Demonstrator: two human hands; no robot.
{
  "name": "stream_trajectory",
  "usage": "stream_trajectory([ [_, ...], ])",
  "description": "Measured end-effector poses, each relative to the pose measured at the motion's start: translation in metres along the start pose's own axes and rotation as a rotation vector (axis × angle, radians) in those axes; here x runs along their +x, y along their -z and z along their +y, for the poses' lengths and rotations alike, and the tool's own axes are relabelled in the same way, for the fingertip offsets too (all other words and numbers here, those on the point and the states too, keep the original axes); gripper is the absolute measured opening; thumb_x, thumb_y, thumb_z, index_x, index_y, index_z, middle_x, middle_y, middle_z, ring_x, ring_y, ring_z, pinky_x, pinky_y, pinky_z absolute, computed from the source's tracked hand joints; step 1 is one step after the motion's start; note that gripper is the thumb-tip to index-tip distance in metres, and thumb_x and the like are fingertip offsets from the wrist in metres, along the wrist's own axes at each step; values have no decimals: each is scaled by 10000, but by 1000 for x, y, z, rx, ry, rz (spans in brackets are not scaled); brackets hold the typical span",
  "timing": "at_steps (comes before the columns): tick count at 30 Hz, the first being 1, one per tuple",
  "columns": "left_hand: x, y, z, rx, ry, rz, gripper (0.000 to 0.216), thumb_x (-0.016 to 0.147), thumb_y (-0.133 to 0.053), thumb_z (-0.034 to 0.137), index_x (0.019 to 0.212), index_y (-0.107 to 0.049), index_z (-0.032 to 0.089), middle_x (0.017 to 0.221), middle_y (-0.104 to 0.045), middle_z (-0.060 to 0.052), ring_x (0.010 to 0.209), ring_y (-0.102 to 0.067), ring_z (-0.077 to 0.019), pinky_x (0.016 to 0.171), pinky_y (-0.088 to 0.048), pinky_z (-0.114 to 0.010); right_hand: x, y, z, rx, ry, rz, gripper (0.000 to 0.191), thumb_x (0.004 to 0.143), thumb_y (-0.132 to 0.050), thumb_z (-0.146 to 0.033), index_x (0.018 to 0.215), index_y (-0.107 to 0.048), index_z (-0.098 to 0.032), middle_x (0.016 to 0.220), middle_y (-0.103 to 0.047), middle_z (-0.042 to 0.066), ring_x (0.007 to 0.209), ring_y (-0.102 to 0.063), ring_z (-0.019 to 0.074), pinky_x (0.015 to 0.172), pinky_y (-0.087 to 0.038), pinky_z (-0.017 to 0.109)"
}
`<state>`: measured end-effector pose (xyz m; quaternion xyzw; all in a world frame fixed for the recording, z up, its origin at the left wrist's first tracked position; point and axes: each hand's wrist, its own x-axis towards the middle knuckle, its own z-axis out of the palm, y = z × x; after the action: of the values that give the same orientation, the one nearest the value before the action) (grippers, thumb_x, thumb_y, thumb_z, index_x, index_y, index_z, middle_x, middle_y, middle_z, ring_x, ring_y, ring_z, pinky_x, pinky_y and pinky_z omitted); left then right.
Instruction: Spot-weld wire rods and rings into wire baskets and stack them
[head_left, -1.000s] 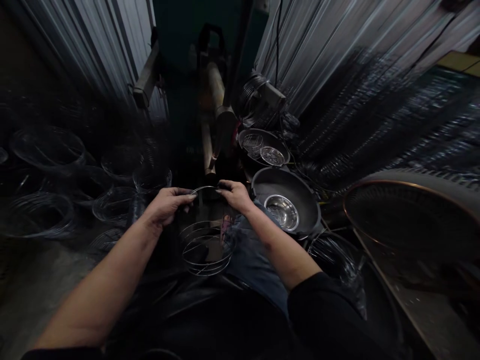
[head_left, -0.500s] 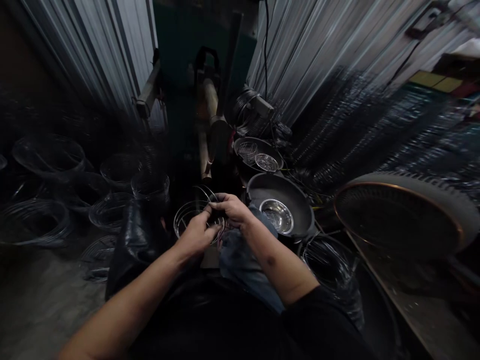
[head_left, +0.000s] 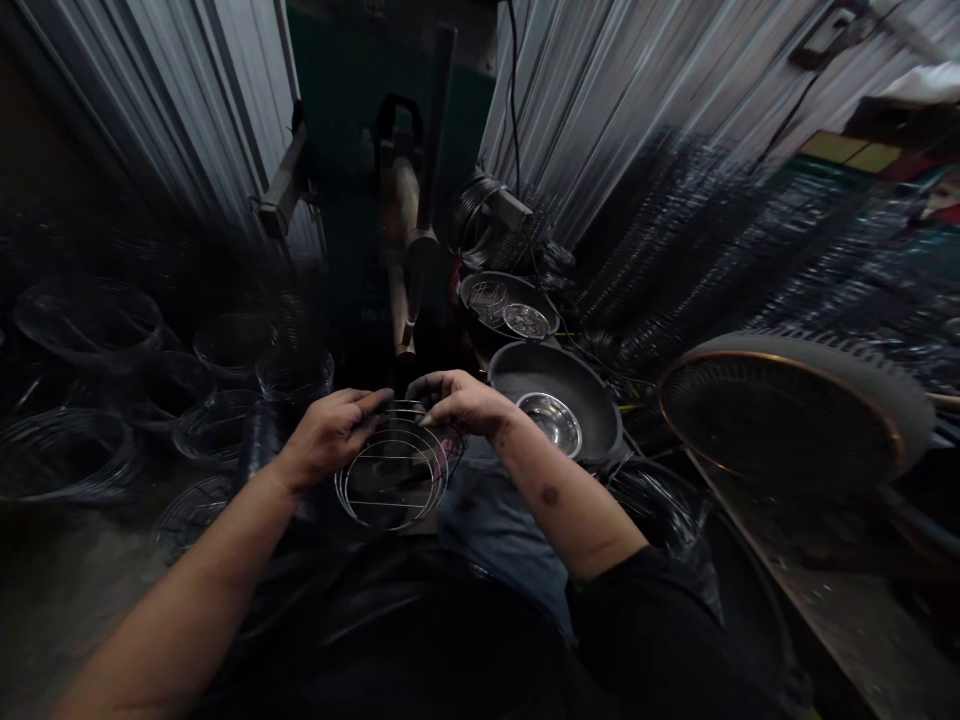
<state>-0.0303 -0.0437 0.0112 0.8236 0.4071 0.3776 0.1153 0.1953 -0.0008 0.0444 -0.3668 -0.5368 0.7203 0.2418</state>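
Observation:
A round frame of thin metal wire point(head_left: 365, 458), with curved rings and straight cross wires, is between my forearms, above my lap. My left hand point(head_left: 336, 428) is at the frame's far left side, its fingers pinched together on thin wire. Across a small gap, my right hand point(head_left: 466, 403) is bent with thumb and fingers close together on the wire at the far right side. Fine strands run between the two sets of fingertips. Whether these strands belong to the frame or are loose, I cannot tell. The fingertips look dark.
To the right, a dark basin point(head_left: 510, 368) holds a shiny metal bowl point(head_left: 553, 420); behind it another basin point(head_left: 551, 318) holds wire pieces. A large copper-rimmed round object point(head_left: 780, 420) stands farther right. Wire frames point(head_left: 67, 455) lie left. A machine with a rod point(head_left: 405, 220) stands ahead.
My hands, close together before, have moved apart, the left one farther left. The round wire frame shows more fully between them. The curved wire ends no longer stick up above my fingers.

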Motion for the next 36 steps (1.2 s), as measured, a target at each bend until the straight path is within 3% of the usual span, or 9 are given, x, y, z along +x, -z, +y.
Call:
stream_trajectory([
  [2, 4, -3, -2, 17, -22, 53, 396, 915, -478, 416, 1141, -670, 154, 1006, -697, -94, 865, -662, -177, 797, -544, -280, 1, 2, -6, -153, 103, 72, 421, 510, -688, -29, 915, -673, -146, 735, -662, -18, 682, -608, 129, 664, -485, 249],
  [5, 8, -5, 1, 18, 54, 166, 356, 920, -485, 396, 1112, -681, 168, 998, -701, -69, 837, -666, -154, 781, -538, -247, 2, 3, -6, -497, 357, 296, 349, 577, -713, -50, 909, -704, -158, 862, -687, 7, 851, -627, 159, 820, -477, 282],
  [8, 9, -6, 5, 13, 134, 237, 336, 912, -499, 397, 1063, -698, 172, 978, -706, -51, 828, -666, -149, 786, -531, -239, 3, 3, 5, -746, 533, 464, 217, 702, -704, -137, 914, -729, -175, 883, -690, 29, 850, -629, 156, 824, -474, 270],
  [12, 7, -9, 9, 21, 194, 254, 358, 905, -496, 425, 1049, -703, 171, 943, -707, -43, 801, -664, -149, 774, -528, -237, 7, 3, 18, -850, 651, 555, 166, 773, -671, -163, 914, -746, -207, 818, -678, 20, 754, -633, 132, 736, -485, 226],
  [17, 15, -9, 12, 63, 206, 248, 379, 905, -490, 435, 1076, -696, 166, 961, -700, -51, 811, -660, -153, 792, -516, -238, 12, 6, 16, -833, 746, 599, 163, 793, -645, -136, 910, -753, -168, 816, -688, 45, 753, -649, 137, 727, -495, 220],
  [21, 25, -8, 10, 130, 151, 223, 418, 925, -443, 426, 1133, -674, 146, 974, -687, -74, 832, -649, -156, 807, -494, -233, 14, 7, 8, -829, 690, 618, 153, 786, -652, -140, 895, -753, -174, 836, -700, 41, 768, -650, 142, 756, -499, 230],
  [29, 37, -21, -7, 301, 157, 18, 468, 929, -340, 386, 1244, -613, 173, 930, -666, -90, 803, -631, -182, 745, -479, -255, 19, 14, 6, -830, 381, 611, 190, 790, -640, -135, 940, -738, -197, 997, -724, 21, 969, -644, 171, 925, -457, 278],
  [36, 32, -39, -19, 134, 260, 15, 438, 891, -390, 402, 1036, -704, 133, 895, -688, -101, 817, -643, -191, 787, -487, -270, 28, 22, 23, -921, 325, 569, 194, 799, -640, -142, 952, -744, -200, 971, -735, 29, 950, -656, 172, 890, -460, 256],
])
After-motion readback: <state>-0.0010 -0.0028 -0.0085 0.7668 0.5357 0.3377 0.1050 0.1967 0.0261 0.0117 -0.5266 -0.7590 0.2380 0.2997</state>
